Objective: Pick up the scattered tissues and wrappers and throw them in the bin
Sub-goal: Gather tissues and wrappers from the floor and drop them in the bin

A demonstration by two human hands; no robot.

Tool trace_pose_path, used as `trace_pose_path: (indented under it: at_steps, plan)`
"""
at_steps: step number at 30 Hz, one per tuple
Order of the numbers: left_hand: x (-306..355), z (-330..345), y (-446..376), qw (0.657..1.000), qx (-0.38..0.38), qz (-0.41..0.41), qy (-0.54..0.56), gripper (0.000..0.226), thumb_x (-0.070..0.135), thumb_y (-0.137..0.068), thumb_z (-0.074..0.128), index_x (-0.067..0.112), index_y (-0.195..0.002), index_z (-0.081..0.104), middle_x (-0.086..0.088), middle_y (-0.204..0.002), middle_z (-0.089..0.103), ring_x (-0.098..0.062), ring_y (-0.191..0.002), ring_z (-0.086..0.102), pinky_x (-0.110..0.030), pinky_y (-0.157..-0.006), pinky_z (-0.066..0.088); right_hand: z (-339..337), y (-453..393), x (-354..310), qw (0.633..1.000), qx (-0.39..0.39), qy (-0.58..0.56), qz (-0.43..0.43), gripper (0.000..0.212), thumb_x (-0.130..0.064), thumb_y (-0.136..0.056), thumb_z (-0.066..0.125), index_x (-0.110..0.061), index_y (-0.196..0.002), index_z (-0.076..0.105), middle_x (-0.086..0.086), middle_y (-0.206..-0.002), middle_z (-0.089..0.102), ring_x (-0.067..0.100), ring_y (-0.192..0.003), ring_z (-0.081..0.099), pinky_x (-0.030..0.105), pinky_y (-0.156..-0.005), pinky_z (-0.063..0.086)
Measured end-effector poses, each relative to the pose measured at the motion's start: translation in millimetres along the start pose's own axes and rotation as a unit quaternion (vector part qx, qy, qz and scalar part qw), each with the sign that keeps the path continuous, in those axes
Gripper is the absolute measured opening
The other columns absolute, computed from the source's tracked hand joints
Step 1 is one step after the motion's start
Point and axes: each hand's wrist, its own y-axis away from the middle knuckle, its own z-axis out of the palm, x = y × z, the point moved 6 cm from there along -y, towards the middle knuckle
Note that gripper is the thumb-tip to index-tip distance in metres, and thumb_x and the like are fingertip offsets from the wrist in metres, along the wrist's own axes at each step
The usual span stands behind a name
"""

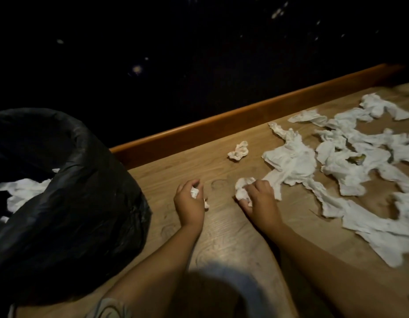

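A bin lined with a black bag (88, 203) stands at the left, with white tissues (24, 191) inside it. My left hand (189, 204) rests on the wooden floor and grips a small crumpled tissue (195, 192). Just to its right, my right hand (259, 198) grips a white tissue wad (242, 188) at the edge of the mess. Several torn white tissues (341, 161) lie spread across the floor to the right. A small crumpled wrapper (238, 151) lies alone farther back. A brownish scrap (357, 159) sits among the tissues.
A wooden skirting board (222, 125) runs diagonally along the floor's far edge, with a dark wall (199, 53) behind it. Bare wooden floor (222, 237) shows between my arms. A dark shadow covers the bottom middle.
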Motion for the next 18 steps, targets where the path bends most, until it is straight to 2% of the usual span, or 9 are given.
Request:
trace_pose_path:
  at_steps: [2, 4, 7, 9, 11, 13, 15, 17, 18]
  plan:
    - [0.6, 3.7, 5.3, 0.998, -0.015, -0.052, 0.037, 0.018, 0.017, -0.088, 0.068, 0.016, -0.105, 0.071, -0.003, -0.097, 0.071, -0.014, -0.076, 0.066, -0.031, -0.07, 0.059, -5.7, 8.5, -4.6, 0.999, 0.011, -0.035, -0.01, 0.019, -0.023, -0.076, 0.071, -0.006, -0.079, 0.063, 0.006, -0.087, 0.052, 0.019, -0.086, 0.046, 0.027, -0.075, 0.038]
    - [9.7, 7.0, 5.7, 0.998, -0.036, -0.042, 0.025, 0.018, 0.022, -0.086, 0.07, 0.015, -0.102, 0.072, -0.002, -0.095, 0.072, -0.015, -0.075, 0.066, -0.03, -0.07, 0.058, -18.4, 6.0, -9.2, 0.997, 0.031, -0.072, -0.008, 0.02, -0.019, -0.073, 0.072, -0.005, -0.076, 0.058, 0.005, -0.086, 0.049, 0.016, -0.081, 0.047, 0.023, -0.071, 0.037]
    - [30.2, 18.5, -3.0, 0.997, -0.069, -0.001, -0.028, 0.021, 0.032, -0.085, 0.071, 0.019, -0.1, 0.071, 0.003, -0.097, 0.07, -0.01, -0.087, 0.063, -0.028, -0.08, 0.054, -51.8, -6.9, -12.1, 0.985, 0.108, -0.131, 0.038, 0.02, -0.01, -0.073, 0.067, -0.006, -0.086, 0.052, 0.004, -0.087, 0.046, 0.014, -0.08, 0.044, 0.024, -0.067, 0.036]
    - [45.1, 34.9, -13.2, 0.993, -0.09, 0.023, -0.069, 0.025, 0.027, -0.087, 0.068, 0.02, -0.11, 0.067, -0.001, -0.112, 0.064, -0.015, -0.099, 0.06, -0.026, -0.088, 0.049, -72.6, -9.2, -3.5, 0.969, 0.163, -0.159, 0.093, 0.029, -0.002, -0.075, 0.066, -0.005, -0.1, 0.051, 0.007, -0.098, 0.047, 0.014, -0.088, 0.043, 0.019, -0.073, 0.033]
    - [64.0, 55.2, -23.2, 0.986, -0.119, 0.053, -0.109, 0.036, 0.018, -0.088, 0.066, 0.02, -0.124, 0.06, -0.003, -0.127, 0.052, -0.02, -0.111, 0.053, -0.022, -0.094, 0.04, -84.3, -5.8, 13.2, 0.96, 0.194, -0.139, 0.147, 0.037, 0.0, -0.077, 0.063, -0.007, -0.111, 0.051, 0.01, -0.114, 0.048, 0.017, -0.102, 0.046, 0.021, -0.083, 0.036]
    - [79.8, 76.5, -28.6, 0.965, -0.159, 0.103, -0.183, 0.051, 0.017, -0.087, 0.067, 0.023, -0.135, 0.05, -0.003, -0.138, 0.04, -0.023, -0.122, 0.046, -0.028, -0.097, 0.04, -79.9, -1.8, 34.5, 0.965, 0.16, -0.073, 0.195, 0.043, -0.004, -0.079, 0.061, -0.012, -0.12, 0.053, 0.008, -0.136, 0.044, 0.023, -0.123, 0.041, 0.033, -0.098, 0.039]
    - [86.6, 100.4, -27.8, 0.924, -0.209, 0.152, -0.281, 0.066, 0.019, -0.088, 0.067, 0.027, -0.145, 0.036, -0.004, -0.153, 0.025, -0.028, -0.132, 0.037, -0.036, -0.1, 0.041, -66.2, 5.5, 51.9, 0.972, 0.07, -0.013, 0.223, 0.05, -0.011, -0.083, 0.058, -0.019, -0.132, 0.051, 0.003, -0.153, 0.033, 0.027, -0.139, 0.025, 0.045, -0.112, 0.024]
    - [84.2, 122.3, -23.4, 0.891, -0.269, 0.166, -0.327, 0.073, 0.019, -0.091, 0.062, 0.031, -0.15, 0.022, 0.002, -0.162, 0.008, -0.031, -0.141, 0.026, -0.04, -0.107, 0.035, -54.4, 17.0, 56.2, 0.979, 0.0, 0.007, 0.205, 0.055, -0.021, -0.086, 0.052, -0.021, -0.14, 0.045, 0.004, -0.154, 0.033, 0.029, -0.143, 0.019, 0.049, -0.115, 0.013]
    - [81.6, 130.6, -21.8, 0.878, -0.295, 0.168, -0.336, 0.072, 0.016, -0.093, 0.058, 0.032, -0.152, 0.018, 0.004, -0.163, 0.004, -0.031, -0.144, 0.02, -0.041, -0.111, 0.032, -50.5, 23.1, 54.4, 0.984, -0.021, 0.013, 0.175, 0.056, -0.027, -0.086, 0.047, -0.02, -0.142, 0.044, 0.007, -0.15, 0.039, 0.031, -0.141, 0.023, 0.049, -0.114, 0.015]
